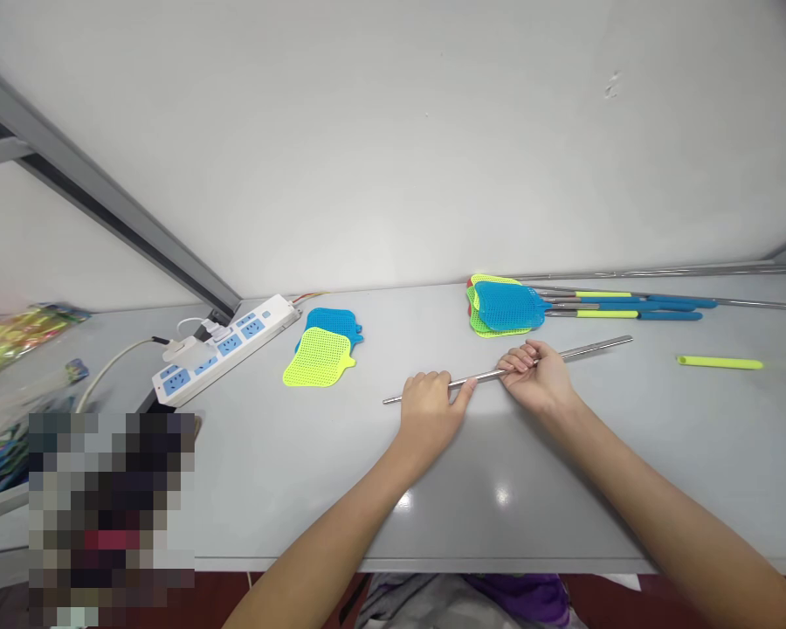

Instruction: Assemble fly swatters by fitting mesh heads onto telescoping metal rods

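Observation:
A thin silver metal rod [593,348] slants over the table, its right end higher in the view. My left hand [430,406] is wrapped round it near the left end, palm down. Farther right, my right hand [535,376] grips the same rod with curled fingers and the palm turned up. To the left lie two loose fly swatter heads, a yellow-green one [318,358] partly covering a blue one [333,323]. Beyond my right hand is a pile of fly swatters [511,306] with mesh heads and metal shafts. A yellow-green handle sleeve [720,362] lies at the right.
A white power strip [229,345] with plugs in it lies along the left side. More metal rods [661,273] rest against the back wall. Bagged colourful goods [26,336] are at the far left. The table's front edge [498,564] runs below my forearms.

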A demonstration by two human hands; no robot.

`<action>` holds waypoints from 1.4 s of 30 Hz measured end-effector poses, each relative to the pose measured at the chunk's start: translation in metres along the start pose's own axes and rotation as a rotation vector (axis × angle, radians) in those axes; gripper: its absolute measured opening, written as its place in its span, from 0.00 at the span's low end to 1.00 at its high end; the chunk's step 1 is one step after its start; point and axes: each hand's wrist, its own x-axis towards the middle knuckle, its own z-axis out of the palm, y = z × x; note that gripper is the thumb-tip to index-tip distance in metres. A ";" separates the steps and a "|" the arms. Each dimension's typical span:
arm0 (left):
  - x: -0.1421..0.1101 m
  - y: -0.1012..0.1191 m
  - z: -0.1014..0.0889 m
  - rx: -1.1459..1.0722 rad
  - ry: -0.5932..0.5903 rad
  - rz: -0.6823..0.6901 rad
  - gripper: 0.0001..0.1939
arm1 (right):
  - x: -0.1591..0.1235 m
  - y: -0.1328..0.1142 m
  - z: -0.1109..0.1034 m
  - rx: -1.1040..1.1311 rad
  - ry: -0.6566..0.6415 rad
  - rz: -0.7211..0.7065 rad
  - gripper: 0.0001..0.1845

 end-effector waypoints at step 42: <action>0.001 -0.004 0.005 0.013 -0.007 0.036 0.20 | -0.004 0.009 0.001 0.013 -0.002 -0.046 0.14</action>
